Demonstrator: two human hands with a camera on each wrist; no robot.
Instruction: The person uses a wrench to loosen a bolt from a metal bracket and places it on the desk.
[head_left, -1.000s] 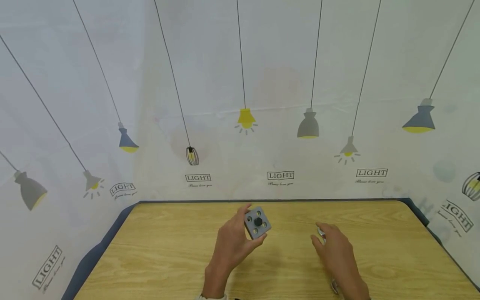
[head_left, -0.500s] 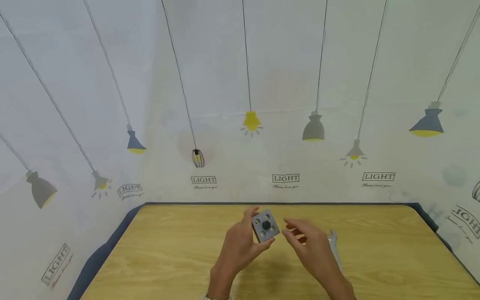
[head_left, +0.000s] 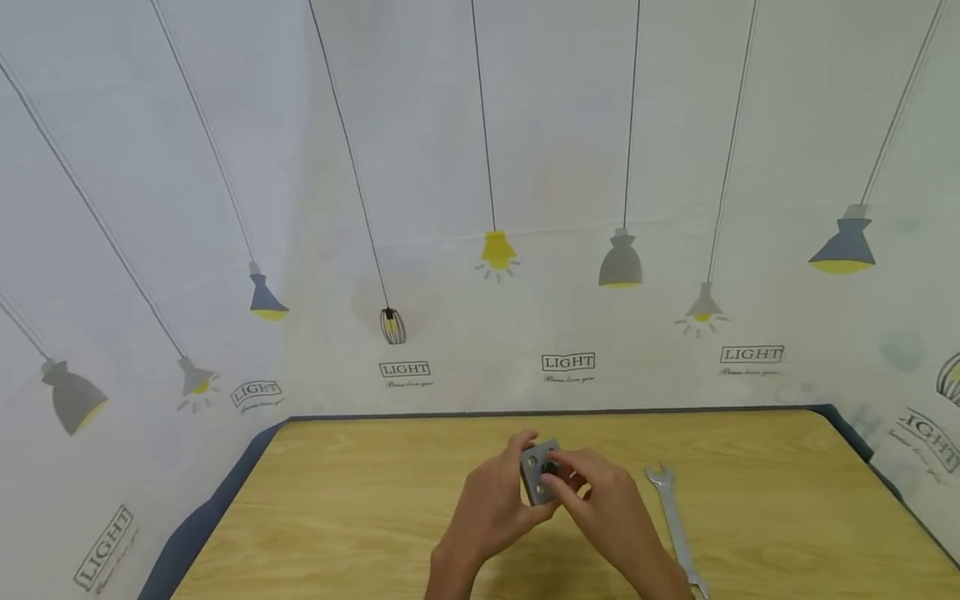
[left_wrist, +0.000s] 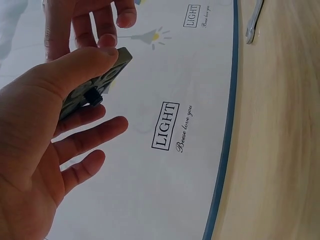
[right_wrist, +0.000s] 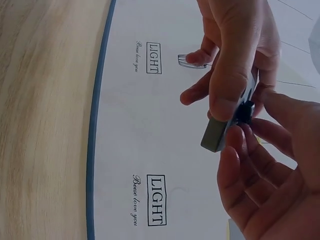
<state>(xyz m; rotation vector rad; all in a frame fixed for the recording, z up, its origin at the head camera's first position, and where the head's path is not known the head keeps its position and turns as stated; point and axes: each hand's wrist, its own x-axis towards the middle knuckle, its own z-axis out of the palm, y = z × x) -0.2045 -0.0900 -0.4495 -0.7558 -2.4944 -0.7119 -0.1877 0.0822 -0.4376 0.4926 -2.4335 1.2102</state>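
My left hand [head_left: 489, 507] grips a small grey square plate [head_left: 531, 478] by its edges, raised over the table. Holes pierce the plate near its corners, and a black hex-head bolt [head_left: 549, 470] sits at its centre. My right hand [head_left: 609, 505] pinches the bolt head between thumb and fingers, partly covering that face. In the right wrist view the dark head [right_wrist: 245, 112] shows between these fingertips, beside my left thumb on the plate's edge. The left wrist view shows a black stub [left_wrist: 93, 97] standing out from the plate's other face, towards my left palm.
A double-ended open-end wrench [head_left: 675, 521] lies on the wooden table [head_left: 337, 508], to the right of my right hand. Behind the table's dark blue edge stands a white backdrop [head_left: 450, 167] printed with hanging lamps and lettering.
My right hand has left the wrench and moved left to the plate, where it now pinches the bolt. The left hand has shifted slightly right and down with the plate.
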